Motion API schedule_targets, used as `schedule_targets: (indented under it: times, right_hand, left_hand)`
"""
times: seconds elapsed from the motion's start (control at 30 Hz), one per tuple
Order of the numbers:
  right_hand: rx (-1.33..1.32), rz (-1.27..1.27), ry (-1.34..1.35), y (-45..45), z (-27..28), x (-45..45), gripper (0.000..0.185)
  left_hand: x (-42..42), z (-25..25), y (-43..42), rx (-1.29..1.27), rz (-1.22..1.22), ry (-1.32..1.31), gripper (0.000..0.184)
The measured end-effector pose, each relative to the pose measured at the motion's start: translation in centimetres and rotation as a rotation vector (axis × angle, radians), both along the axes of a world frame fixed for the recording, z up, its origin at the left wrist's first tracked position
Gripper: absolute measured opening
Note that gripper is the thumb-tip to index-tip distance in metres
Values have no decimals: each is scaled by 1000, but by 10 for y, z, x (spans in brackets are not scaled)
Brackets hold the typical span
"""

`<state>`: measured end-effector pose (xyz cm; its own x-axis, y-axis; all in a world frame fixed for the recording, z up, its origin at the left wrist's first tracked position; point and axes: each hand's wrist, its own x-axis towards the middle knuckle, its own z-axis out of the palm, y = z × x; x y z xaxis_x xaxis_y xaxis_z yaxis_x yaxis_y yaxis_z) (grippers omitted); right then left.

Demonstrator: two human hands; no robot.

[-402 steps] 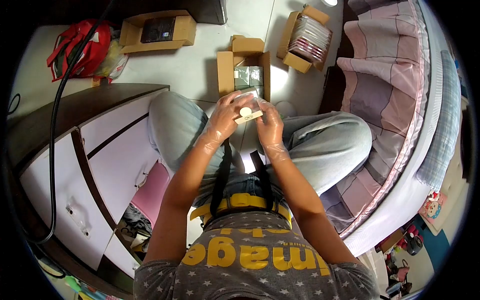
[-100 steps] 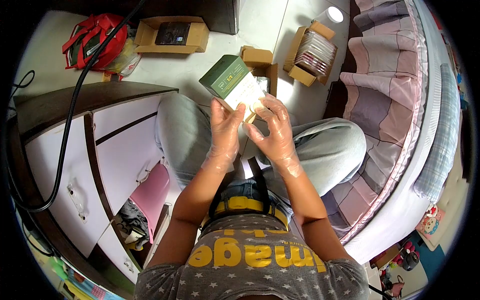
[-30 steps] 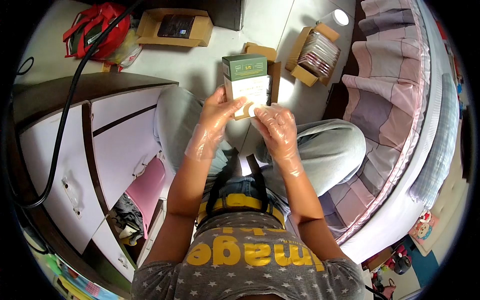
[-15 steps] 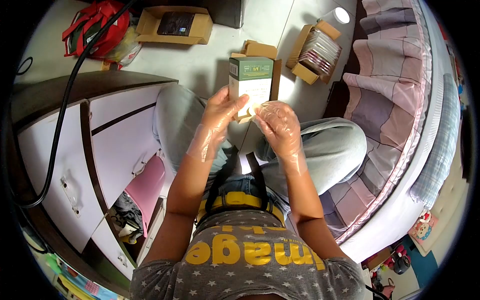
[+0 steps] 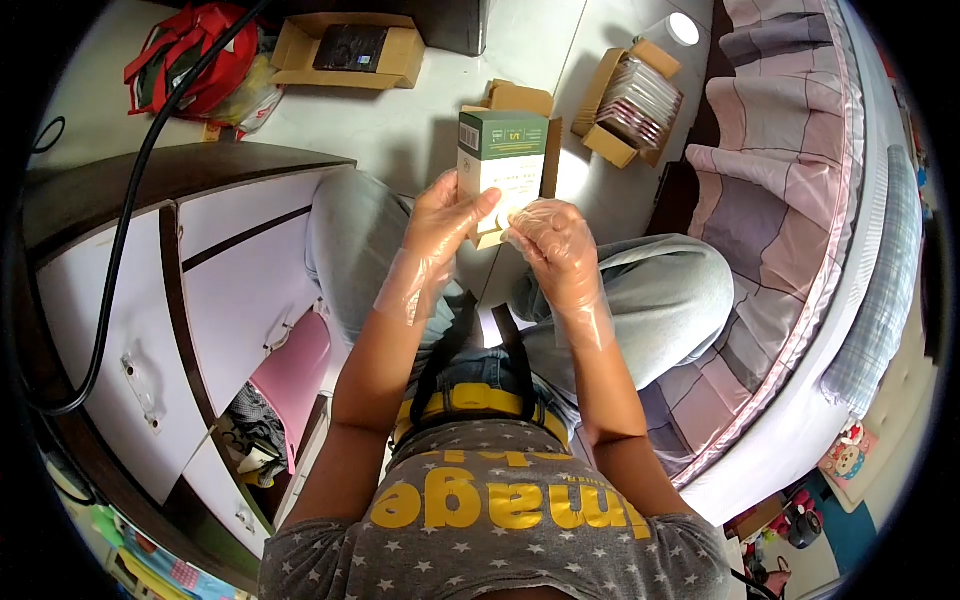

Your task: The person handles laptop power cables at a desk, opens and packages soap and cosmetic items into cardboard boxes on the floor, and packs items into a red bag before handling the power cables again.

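A green and white carton (image 5: 502, 140) is held up between my hands, its green end away from me. My left hand (image 5: 440, 222), in a clear plastic glove, grips the carton's left side with the thumb across the white face. At the near right corner, my gloved right hand (image 5: 556, 240) is closed, its curled fingertips against the carton near a small flap (image 5: 490, 239). What those fingers pinch is hidden. Behind the carton, an open brown cardboard box (image 5: 521, 98) is partly covered by it.
On the floor ahead right, an open cardboard box (image 5: 611, 148) holds several flat packets (image 5: 642, 104) beside a white cylinder (image 5: 682, 32). Another box (image 5: 402, 68) with a black item is ahead left, near a red bag (image 5: 205, 75). Drawers (image 5: 245, 225) flank my left, a bed (image 5: 790, 290) my right.
The carton has tilted slightly, and its printed face shows more clearly. My right hand has shifted a little left at its near corner. My left hand keeps its grip.
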<state>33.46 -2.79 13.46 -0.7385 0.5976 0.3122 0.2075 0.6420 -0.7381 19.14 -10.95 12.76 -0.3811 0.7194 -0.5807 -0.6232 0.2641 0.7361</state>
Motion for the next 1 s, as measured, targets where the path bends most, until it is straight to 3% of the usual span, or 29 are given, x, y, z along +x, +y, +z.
schedule_targets:
  times: [0.73,0.9,1.0]
  right_hand:
    - [95,-55,15,-6,4,-3,31]
    - [-18,-17,-68,-8,15,-5,49]
    - [59,-97,-136,-12,15,-3,58]
  left_hand:
    - [3,-7,1,2,80,-161,28]
    - [3,-1,4,-40,122,-177,28]
    - [5,-1,4,-4,173,-164,28]
